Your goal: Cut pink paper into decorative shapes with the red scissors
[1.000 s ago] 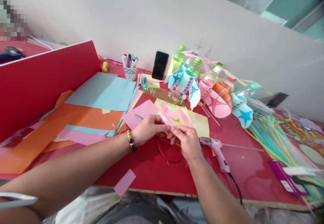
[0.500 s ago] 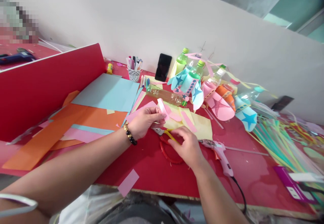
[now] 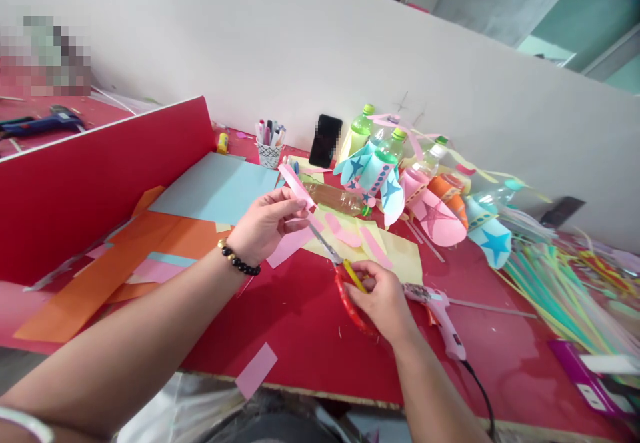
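Observation:
My left hand (image 3: pixel 270 224) pinches a narrow strip of pink paper (image 3: pixel 296 184), which tilts up and to the left from the fingertips. In my right hand (image 3: pixel 383 299) is a pair of scissors (image 3: pixel 327 249) with red and yellow handles. The blades look closed or nearly so, and their tip lies just below the left fingertips, apart from the held strip as far as I can see. Beneath the blades lie loose pink paper pieces (image 3: pixel 291 244) and pale yellow sheets (image 3: pixel 406 255). A clear plastic bottle (image 3: pixel 333 197) lies on its side behind them.
A pink hot glue gun (image 3: pixel 443 319) rests right of my right hand, its cord running off the front edge. Decorated bottle rockets (image 3: pixel 383 169) stand at the back, near a phone (image 3: pixel 326 141) and a pen cup (image 3: pixel 270 153). Blue paper (image 3: pixel 215 186) and orange paper (image 3: pixel 90 276) cover the left.
My left hand has moved left and up with the pink strip, away from the scissors. The scissors have turned, and their blades now show more fully.

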Demonstrator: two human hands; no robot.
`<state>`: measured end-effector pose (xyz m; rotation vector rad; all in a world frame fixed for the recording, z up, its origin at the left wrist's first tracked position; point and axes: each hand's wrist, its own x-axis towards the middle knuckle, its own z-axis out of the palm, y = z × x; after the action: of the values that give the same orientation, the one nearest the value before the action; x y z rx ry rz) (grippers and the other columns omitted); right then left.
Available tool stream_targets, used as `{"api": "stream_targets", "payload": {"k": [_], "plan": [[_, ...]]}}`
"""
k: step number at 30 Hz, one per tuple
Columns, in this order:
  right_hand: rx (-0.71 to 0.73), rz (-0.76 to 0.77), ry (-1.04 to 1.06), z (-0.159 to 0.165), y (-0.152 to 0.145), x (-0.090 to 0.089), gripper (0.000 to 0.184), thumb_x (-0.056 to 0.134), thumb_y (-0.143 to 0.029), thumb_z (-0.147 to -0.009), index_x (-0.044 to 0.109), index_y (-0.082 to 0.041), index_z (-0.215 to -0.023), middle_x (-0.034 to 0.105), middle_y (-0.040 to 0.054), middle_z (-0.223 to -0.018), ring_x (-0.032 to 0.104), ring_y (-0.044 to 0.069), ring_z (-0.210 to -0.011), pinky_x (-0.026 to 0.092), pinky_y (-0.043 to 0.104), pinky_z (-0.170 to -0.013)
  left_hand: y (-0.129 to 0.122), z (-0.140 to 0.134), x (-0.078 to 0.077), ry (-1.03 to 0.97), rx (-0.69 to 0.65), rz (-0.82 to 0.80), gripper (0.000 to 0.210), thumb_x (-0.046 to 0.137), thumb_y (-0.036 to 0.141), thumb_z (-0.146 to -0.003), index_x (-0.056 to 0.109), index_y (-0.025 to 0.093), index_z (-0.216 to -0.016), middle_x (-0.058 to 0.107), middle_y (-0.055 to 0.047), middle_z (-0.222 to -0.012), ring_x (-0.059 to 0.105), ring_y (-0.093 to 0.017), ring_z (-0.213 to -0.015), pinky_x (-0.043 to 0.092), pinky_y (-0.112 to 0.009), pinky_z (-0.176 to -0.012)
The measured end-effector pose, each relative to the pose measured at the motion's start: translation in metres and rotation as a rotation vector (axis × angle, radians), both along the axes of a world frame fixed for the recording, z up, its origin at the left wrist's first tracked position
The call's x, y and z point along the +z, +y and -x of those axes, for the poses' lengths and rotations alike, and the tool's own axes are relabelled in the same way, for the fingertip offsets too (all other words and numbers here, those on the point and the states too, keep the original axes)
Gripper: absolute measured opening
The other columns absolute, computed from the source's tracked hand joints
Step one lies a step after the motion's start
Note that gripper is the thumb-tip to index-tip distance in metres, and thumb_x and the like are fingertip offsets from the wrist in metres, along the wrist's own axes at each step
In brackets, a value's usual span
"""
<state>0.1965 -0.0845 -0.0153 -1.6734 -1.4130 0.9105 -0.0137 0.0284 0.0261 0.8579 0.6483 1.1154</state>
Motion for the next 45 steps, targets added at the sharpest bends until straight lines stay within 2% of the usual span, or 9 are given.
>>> {"api": "stream_targets", "payload": {"k": [4,8,10,16,25,31,36,41,45], "plan": [[-0.054,0.053,0.283,-0.003,0.003,0.007,0.031,0.077,-0.037,-0.062,0.061,-0.018,-0.080,0.057,-0.0026,-0.059,0.046,0.010,-0.044,0.036,0.023,-0.041,-0.001,0.003,0.003,-0.046,0.037,0.003,0.018,0.074,0.020,-0.068,0.056,0.015,-0.069,0.059,0.002,-0.065,0.061,-0.011,-0.071,0.051,-0.024,-0.068],[0.141,0.019,0.399,0.000,-0.001,0.018,0.038,0.068,-0.051,-0.071,0.057,-0.020,-0.088,0.058,0.0024,-0.082,0.042,0.008,-0.050,0.035,0.022,-0.044,-0.003,0.001,0.003,-0.045,0.008,0.003,0.016,0.072,0.020,-0.070,0.057,0.015,-0.070,0.060,0.001,-0.066,0.061,-0.010,-0.069,0.052,-0.024,-0.068],[0.195,0.033,0.400,0.002,-0.006,0.024,0.040,0.065,-0.053,-0.073,0.055,-0.020,-0.093,0.055,0.0032,-0.089,0.041,0.009,-0.055,0.036,0.022,-0.048,-0.005,0.000,0.004,-0.037,0.011,-0.013,0.015,0.072,0.020,-0.070,0.057,0.015,-0.071,0.061,0.001,-0.067,0.060,-0.010,-0.068,0.052,-0.025,-0.068],[0.253,0.083,0.245,0.005,-0.014,0.035,0.033,0.062,-0.049,-0.078,0.048,-0.020,-0.084,0.041,-0.0034,-0.074,0.031,0.009,-0.057,0.030,0.023,-0.051,-0.010,-0.001,0.010,-0.013,0.013,-0.084,0.013,0.071,0.019,-0.072,0.059,0.015,-0.075,0.061,0.000,-0.071,0.058,-0.010,-0.069,0.053,-0.025,-0.068],[0.298,0.130,0.224,0.011,-0.017,0.044,0.033,0.066,-0.045,-0.076,0.045,-0.020,-0.083,0.032,-0.0052,-0.071,0.029,0.010,-0.060,0.028,0.023,-0.054,-0.013,-0.004,0.008,-0.013,-0.007,-0.092,0.014,0.071,0.019,-0.071,0.059,0.015,-0.078,0.062,0.001,-0.073,0.059,-0.009,-0.067,0.053,-0.028,-0.072],[0.325,0.135,0.273,0.006,-0.015,0.034,0.040,0.065,-0.053,-0.074,0.049,-0.019,-0.089,0.038,-0.0043,-0.072,0.029,0.009,-0.059,0.029,0.023,-0.053,-0.015,-0.004,0.007,0.055,-0.053,-0.119,0.017,0.071,0.017,-0.069,0.057,0.015,-0.079,0.063,0.001,-0.071,0.061,-0.010,-0.064,0.053,-0.029,-0.070],[0.283,0.162,0.317,0.001,-0.015,0.024,0.046,0.064,-0.059,-0.072,0.054,-0.019,-0.093,0.045,-0.0010,-0.082,0.033,0.009,-0.061,0.033,0.021,-0.052,-0.013,-0.003,0.008,0.093,-0.071,-0.146,0.022,0.072,0.016,-0.068,0.052,0.016,-0.076,0.061,0.003,-0.066,0.060,-0.009,-0.059,0.051,-0.026,-0.064],[0.226,0.210,0.440,0.002,-0.016,0.023,0.044,0.067,-0.058,-0.069,0.056,-0.021,-0.089,0.044,-0.0012,-0.082,0.038,0.010,-0.064,0.040,0.020,-0.058,-0.012,-0.003,0.008,0.103,-0.094,-0.162,0.024,0.071,0.015,-0.068,0.049,0.017,-0.076,0.061,0.003,-0.064,0.058,-0.008,-0.057,0.050,-0.024,-0.060],[0.225,0.235,0.481,0.004,-0.015,0.025,0.049,0.069,-0.061,-0.066,0.054,-0.019,-0.085,0.041,-0.0042,-0.072,0.032,0.006,-0.056,0.036,0.018,-0.052,-0.011,-0.002,0.008,0.103,-0.108,-0.161,0.024,0.070,0.014,-0.069,0.049,0.017,-0.078,0.060,0.002,-0.065,0.059,-0.009,-0.059,0.050,-0.024,-0.061]]}}
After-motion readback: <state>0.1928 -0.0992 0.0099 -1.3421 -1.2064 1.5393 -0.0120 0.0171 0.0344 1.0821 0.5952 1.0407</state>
